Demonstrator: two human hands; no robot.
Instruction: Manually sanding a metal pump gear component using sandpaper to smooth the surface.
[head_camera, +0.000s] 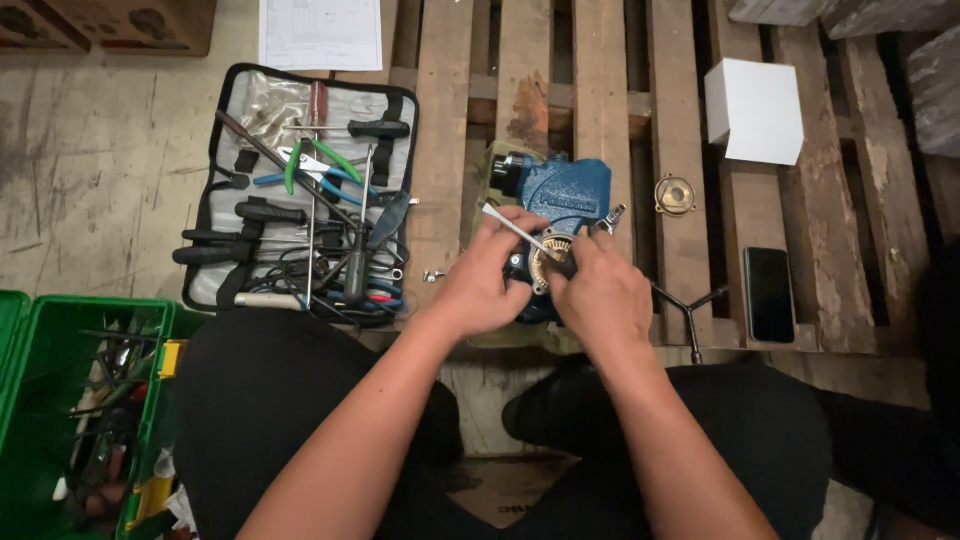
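A wooden pallet (620, 90) forms the work surface, resting on a concrete floor (90, 170). At lower left stands a green toolbox (40, 400), open and holding mixed tools. Left of centre an unrolled tool pouch (300, 190) lies partly on the pallet, carrying screwdrivers, pliers and cables. A sheet of paper (320, 32) sits above it at the frame's top edge. A blue pump housing (560, 190) rests near the middle of the pallet, directly ahead of the seated person. A white box (755, 110) lies to the upper right, well apart from the housing. A dark phone (770, 295) lies face up below the box. The left hand (480, 285) is closed around a thin metal tool (510, 228), its tip against a brass-coloured round part (550, 262) at the housing's front. The right hand (600, 295) is curled over that part, fingers closed on it. A Y-shaped wrench (690, 310) lies just right of the right hand. A small brass cap (675, 195) sits beside the housing.
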